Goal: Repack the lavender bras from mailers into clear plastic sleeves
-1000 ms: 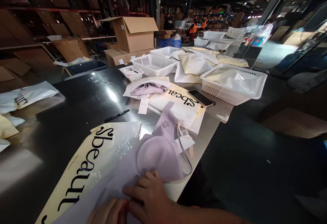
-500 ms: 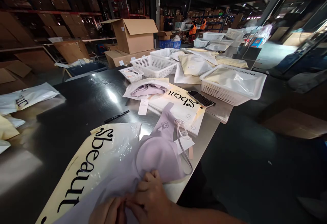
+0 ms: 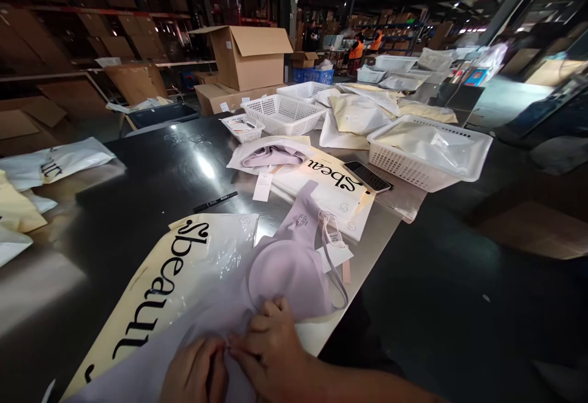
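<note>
A lilac bra [image 3: 280, 271] lies spread along the near edge of the metal table, with one moulded cup facing up. Tags [image 3: 334, 250] hang from it by a string on the right. My right hand [image 3: 273, 345] pinches the fabric just below the cup. Close beside it, my left hand [image 3: 195, 369] is closed on the same bra, its thumb and fingertips meeting the right hand's. What lies between the fingertips is too small to make out. Partly under the bra is a printed plastic bag [image 3: 179, 268] with black lettering.
A black marker [image 3: 215, 202] lies on the metal table [image 3: 151, 176]. Beyond the bra are stacked printed bags [image 3: 312, 173], a bagged lilac garment [image 3: 275, 153], a phone [image 3: 368, 176] and white baskets [image 3: 425, 158]. More bags [image 3: 55, 161] lie at left; a cardboard box [image 3: 250, 57] stands behind.
The view has shifted slightly, so the scene sits a little further right. Both hands keep their grip on the bra, with only small finger movement.
</note>
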Action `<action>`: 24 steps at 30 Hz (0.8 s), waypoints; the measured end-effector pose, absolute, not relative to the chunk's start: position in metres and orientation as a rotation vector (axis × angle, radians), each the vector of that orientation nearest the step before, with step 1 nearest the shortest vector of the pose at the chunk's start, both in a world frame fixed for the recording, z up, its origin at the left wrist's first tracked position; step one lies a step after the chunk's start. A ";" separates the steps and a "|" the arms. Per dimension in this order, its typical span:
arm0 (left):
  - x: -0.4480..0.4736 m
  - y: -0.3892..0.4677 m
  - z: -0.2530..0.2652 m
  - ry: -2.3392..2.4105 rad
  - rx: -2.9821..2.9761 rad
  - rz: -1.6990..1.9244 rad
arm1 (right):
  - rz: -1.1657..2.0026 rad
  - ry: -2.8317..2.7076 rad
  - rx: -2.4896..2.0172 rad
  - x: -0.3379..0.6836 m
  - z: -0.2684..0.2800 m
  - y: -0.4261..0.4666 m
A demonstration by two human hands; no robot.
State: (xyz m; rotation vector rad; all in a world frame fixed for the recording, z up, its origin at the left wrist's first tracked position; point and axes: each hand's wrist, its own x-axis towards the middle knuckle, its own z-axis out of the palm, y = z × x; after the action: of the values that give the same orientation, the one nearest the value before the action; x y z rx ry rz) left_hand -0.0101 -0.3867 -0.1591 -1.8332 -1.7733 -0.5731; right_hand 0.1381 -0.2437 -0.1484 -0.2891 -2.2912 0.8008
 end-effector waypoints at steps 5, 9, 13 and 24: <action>0.012 -0.384 -0.125 -2.018 -1.515 -0.689 | 0.813 -2.333 -0.294 0.140 -0.142 -0.242; 0.031 -0.385 -0.107 -2.236 -1.261 -0.829 | 0.840 -2.373 -0.271 0.141 -0.136 -0.237; 0.034 -0.381 -0.105 -2.331 -1.232 -0.921 | 0.880 -2.381 -0.281 0.138 -0.136 -0.232; 0.038 -0.381 -0.105 -2.395 -1.287 -0.903 | 0.994 -2.465 -0.407 0.141 -0.125 -0.235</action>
State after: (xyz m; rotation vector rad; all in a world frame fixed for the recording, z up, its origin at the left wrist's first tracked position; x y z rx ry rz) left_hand 0.0382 -0.3812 -0.1048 -1.2868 -2.3948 -0.9026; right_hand 0.1406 -0.2351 -0.1254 -0.4070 -2.4650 0.9936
